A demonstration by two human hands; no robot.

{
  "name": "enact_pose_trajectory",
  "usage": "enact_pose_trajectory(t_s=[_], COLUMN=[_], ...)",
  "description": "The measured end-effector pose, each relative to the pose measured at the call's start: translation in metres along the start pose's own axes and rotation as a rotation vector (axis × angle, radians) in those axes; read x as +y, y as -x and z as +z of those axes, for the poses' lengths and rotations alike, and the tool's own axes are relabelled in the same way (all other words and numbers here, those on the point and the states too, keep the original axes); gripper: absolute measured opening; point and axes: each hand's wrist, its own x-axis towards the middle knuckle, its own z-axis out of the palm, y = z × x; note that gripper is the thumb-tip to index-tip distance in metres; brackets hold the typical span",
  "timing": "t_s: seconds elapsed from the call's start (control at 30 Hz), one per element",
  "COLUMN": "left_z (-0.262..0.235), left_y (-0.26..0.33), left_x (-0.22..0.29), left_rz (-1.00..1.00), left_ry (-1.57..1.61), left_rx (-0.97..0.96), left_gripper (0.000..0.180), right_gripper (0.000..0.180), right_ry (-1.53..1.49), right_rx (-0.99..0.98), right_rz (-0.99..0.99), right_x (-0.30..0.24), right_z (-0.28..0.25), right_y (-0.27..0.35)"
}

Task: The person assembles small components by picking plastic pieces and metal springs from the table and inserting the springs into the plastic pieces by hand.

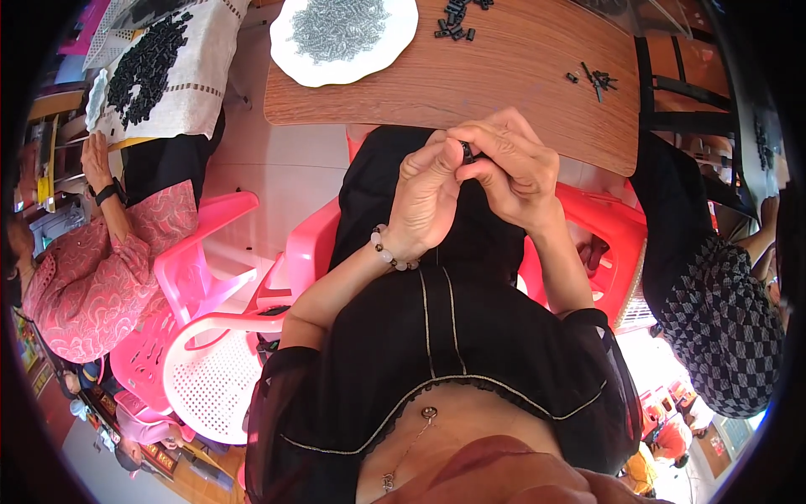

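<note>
My left hand (pixel 426 195) and my right hand (pixel 508 165) meet over my lap, just below the near edge of a wooden table (pixel 504 92). Between their fingertips they pinch a small black cylindrical part (pixel 467 152). A bead bracelet (pixel 391 253) circles my left wrist. On the table lie a white plate (pixel 302 59) heaped with small grey metal pieces (pixel 340 27), a cluster of black parts (pixel 454 21) and a few more small black parts (pixel 596 81) farther right.
A person in a pink patterned top (pixel 92 269) sits at the left on a pink plastic chair (pixel 201 252), beside a cloth with black parts (pixel 147 63). Another person in checked clothing (pixel 722 311) sits at the right. A white plastic chair (pixel 214 370) stands lower left.
</note>
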Motion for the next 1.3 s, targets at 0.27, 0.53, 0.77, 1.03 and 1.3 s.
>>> enact_pose_trajectory(t_s=[0.27, 0.53, 0.77, 1.03, 1.3], left_z=[0.005, 0.001, -0.002, -0.003, 0.003], left_y=[-0.001, -0.005, -0.005, -0.005, -0.006], left_x=[0.003, 0.001, -0.005, -0.005, -0.005], left_rz=[-0.024, -0.061, -0.044, -0.029, -0.012], left_ry=[0.002, 0.089, 0.083, 0.048, -0.02], left_rx=[0.015, 0.076, 0.097, 0.02, 0.04], left_gripper=[0.022, 0.024, 0.023, 0.023, 0.027], right_gripper=[0.029, 0.054, 0.052, 0.036, 0.027], right_ry=[-0.017, 0.033, 0.011, -0.063, -0.129], right_rx=[0.01, -0.036, -0.061, -0.093, -0.049], right_rz=[-0.045, -0.018, -0.015, 0.026, 0.129], right_x=[0.006, 0.01, 0.011, 0.015, 0.011], right_z=[0.003, -0.008, -0.011, -0.006, -0.002], right_y=[-0.001, -0.003, -0.004, -0.002, 0.0])
